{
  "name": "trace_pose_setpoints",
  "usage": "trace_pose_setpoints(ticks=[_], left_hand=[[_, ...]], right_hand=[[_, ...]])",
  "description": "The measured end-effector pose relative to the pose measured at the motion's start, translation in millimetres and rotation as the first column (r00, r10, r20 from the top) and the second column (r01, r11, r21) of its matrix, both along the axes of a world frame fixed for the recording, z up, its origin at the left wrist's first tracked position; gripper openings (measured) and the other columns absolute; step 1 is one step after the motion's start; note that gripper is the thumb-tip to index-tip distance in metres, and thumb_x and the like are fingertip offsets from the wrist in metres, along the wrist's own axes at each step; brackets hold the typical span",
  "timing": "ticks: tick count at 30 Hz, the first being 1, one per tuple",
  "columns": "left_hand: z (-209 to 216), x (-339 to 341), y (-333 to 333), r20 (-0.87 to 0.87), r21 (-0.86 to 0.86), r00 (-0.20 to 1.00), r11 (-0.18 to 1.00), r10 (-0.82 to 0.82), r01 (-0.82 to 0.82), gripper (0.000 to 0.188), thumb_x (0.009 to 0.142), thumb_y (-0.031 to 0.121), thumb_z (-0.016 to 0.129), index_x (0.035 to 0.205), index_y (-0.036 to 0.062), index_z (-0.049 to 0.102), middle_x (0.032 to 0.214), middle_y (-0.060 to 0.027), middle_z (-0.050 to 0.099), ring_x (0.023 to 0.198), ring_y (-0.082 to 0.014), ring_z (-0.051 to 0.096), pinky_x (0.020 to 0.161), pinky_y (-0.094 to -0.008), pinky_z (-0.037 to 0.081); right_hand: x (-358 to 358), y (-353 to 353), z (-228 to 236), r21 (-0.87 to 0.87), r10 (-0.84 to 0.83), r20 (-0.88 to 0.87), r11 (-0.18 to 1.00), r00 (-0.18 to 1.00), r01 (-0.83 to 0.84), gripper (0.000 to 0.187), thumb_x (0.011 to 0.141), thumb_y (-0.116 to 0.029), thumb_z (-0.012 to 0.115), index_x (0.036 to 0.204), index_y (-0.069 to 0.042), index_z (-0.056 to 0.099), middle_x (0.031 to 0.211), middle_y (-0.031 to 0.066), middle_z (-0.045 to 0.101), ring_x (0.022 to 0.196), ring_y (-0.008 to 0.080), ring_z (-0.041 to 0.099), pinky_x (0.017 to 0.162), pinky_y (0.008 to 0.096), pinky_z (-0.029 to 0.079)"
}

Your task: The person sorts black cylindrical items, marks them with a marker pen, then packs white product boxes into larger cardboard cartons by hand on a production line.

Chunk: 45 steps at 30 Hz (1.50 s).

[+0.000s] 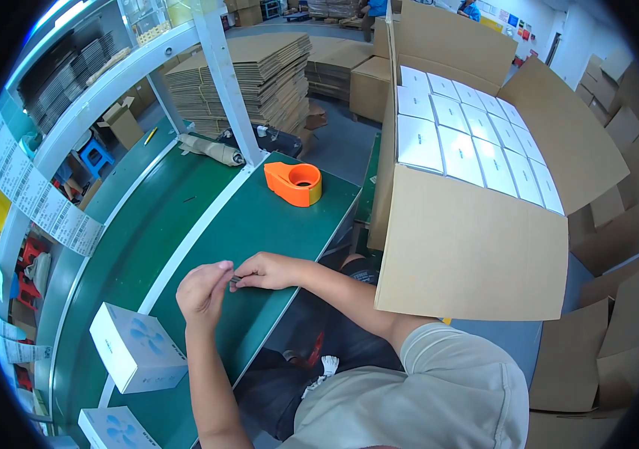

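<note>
My left hand (201, 290) and my right hand (265, 271) meet above the green worktop (252, 217), near its front edge. Between their fingertips is a small dark piece (235, 280), too small to name. The right fingers are closed on it. The left fingers are pinched together right beside it, and what they hold, if anything, is hidden. Left of my left forearm sits a white box (137, 349) with a blue flower-like print, and a second such box (116, 429) is nearer to me. Beyond my hands lies an orange tape dispenser (294, 184).
At my right stands a large open carton (476, 247) filled with rows of white boxes (460, 144). Flattened cardboard (244, 75) is stacked behind the bench. A white frame post (227, 90) rises from the worktop. A strip of printed labels (38, 187) hangs at the left.
</note>
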<state>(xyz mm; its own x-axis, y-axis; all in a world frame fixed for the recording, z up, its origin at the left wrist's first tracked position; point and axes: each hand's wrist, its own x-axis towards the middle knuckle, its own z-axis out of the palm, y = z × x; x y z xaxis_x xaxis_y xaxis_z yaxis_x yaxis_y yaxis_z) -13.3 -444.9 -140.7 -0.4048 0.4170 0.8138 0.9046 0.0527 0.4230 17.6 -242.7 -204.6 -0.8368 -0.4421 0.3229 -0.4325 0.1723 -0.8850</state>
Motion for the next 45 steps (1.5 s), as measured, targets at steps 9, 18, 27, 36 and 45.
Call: trace_pose_setpoints(ticks=[9, 18, 27, 36, 45], left_hand=[[-3.8, 12.0, 11.8, 0.123, 0.061, 0.991, 0.997, -0.057, 0.050, 0.035, 0.082, -0.013, 0.072, 0.113, 0.0030, 0.072, 0.100, -0.0123, 0.076, 0.086, -0.0206, 0.073, 0.072, -0.0294, 0.058], [-8.4, 27.1, 6.0, 0.096, 0.036, 0.995, 0.999, 0.007, -0.010, 0.036, 0.084, -0.013, 0.070, 0.116, 0.0022, 0.071, 0.101, -0.0141, 0.076, 0.092, -0.0234, 0.074, 0.080, -0.0327, 0.060], [-7.3, 29.1, 5.0, 0.109, 0.085, 0.994, 0.996, 0.007, -0.016, 0.026, 0.086, -0.005, 0.070, 0.110, 0.0049, 0.075, 0.102, -0.0109, 0.077, 0.092, -0.0219, 0.075, 0.080, -0.0321, 0.060], [-6.7, 35.9, -10.3, 0.460, 0.428, 0.875, 0.901, -0.148, -0.073, 0.026, 0.093, 0.000, 0.067, 0.119, 0.0014, 0.071, 0.103, -0.0121, 0.075, 0.087, -0.0171, 0.073, 0.074, -0.0290, 0.059], [-30.0, 29.0, -29.6, 0.636, 0.648, 0.643, 0.748, -0.427, -0.144, 0.030, 0.096, 0.005, 0.066, 0.126, 0.0009, 0.066, 0.100, -0.0135, 0.074, 0.087, -0.0204, 0.073, 0.074, -0.0309, 0.058]], right_hand=[[9.1, 2.4, 1.7, -0.013, -0.054, -0.045, 0.998, 0.998, 0.053, 0.018, 0.098, -0.014, 0.061, 0.108, -0.004, 0.072, 0.101, 0.0134, 0.074, 0.092, 0.0269, 0.070, 0.083, 0.0362, 0.052], [23.0, -6.3, 14.6, 0.078, -0.113, -0.131, 0.989, 0.985, 0.124, 0.017, 0.097, -0.014, 0.061, 0.106, -0.003, 0.071, 0.100, 0.0148, 0.073, 0.092, 0.0299, 0.070, 0.082, 0.0377, 0.053], [26.2, -11.7, 10.8, 0.104, -0.199, -0.128, 0.972, 0.972, 0.212, 0.017, 0.097, -0.013, 0.062, 0.108, -0.003, 0.070, 0.100, 0.0165, 0.072, 0.091, 0.0271, 0.070, 0.080, 0.0365, 0.053], [49.9, -16.2, 22.3, 0.075, -0.223, -0.036, 0.971, 0.974, 0.225, 0.023, 0.098, -0.002, 0.058, 0.119, 0.005, 0.065, 0.103, 0.0143, 0.072, 0.091, 0.0190, 0.070, 0.082, 0.0302, 0.054], [72.8, -12.8, 4.6, 0.124, -0.276, -0.110, 0.949, 0.955, 0.288, 0.034, 0.094, 0.007, 0.061, 0.128, 0.005, 0.057, 0.106, 0.0161, 0.070, 0.086, 0.0169, 0.069, 0.081, 0.0291, 0.055]])
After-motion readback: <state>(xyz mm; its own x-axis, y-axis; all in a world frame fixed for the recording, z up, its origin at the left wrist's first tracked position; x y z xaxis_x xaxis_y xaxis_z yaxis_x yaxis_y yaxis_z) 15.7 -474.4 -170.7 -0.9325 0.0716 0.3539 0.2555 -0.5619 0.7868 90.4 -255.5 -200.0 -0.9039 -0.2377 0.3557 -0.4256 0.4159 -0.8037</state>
